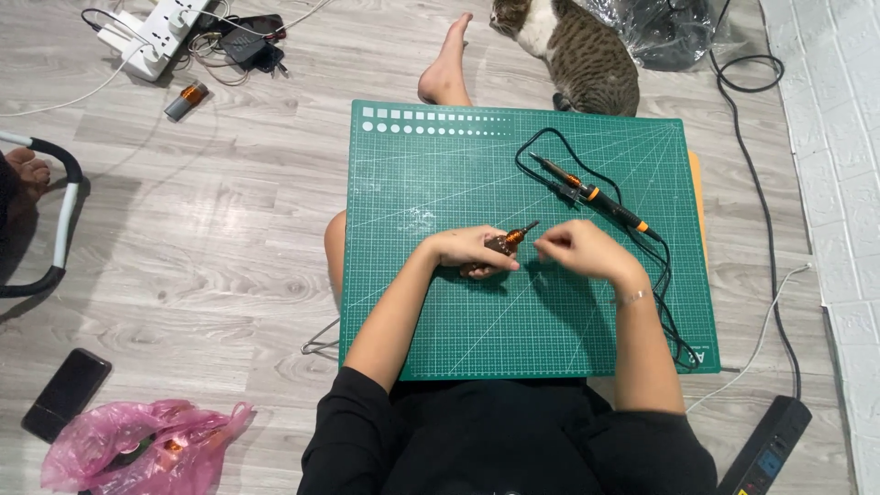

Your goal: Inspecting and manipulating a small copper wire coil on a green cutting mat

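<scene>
Two hands | left hand (467, 249) grips half-hidden orange-tipped tool (506, 242) | right hand (577, 249) curled, grasp unclear

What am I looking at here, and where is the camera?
No machine here: a person sits on a wooden floor, and the single picture comes from a camera worn on their head, looking down. A green gridded cutting mat rests across their lap. The left hand grips a small brown tool with an orange collar; the right hand hovers at its tip, fingers pinched, though whether it holds anything is too small to tell. A black-and-orange soldering iron with its cable lies on the mat. A tabby cat lies beyond.
</scene>
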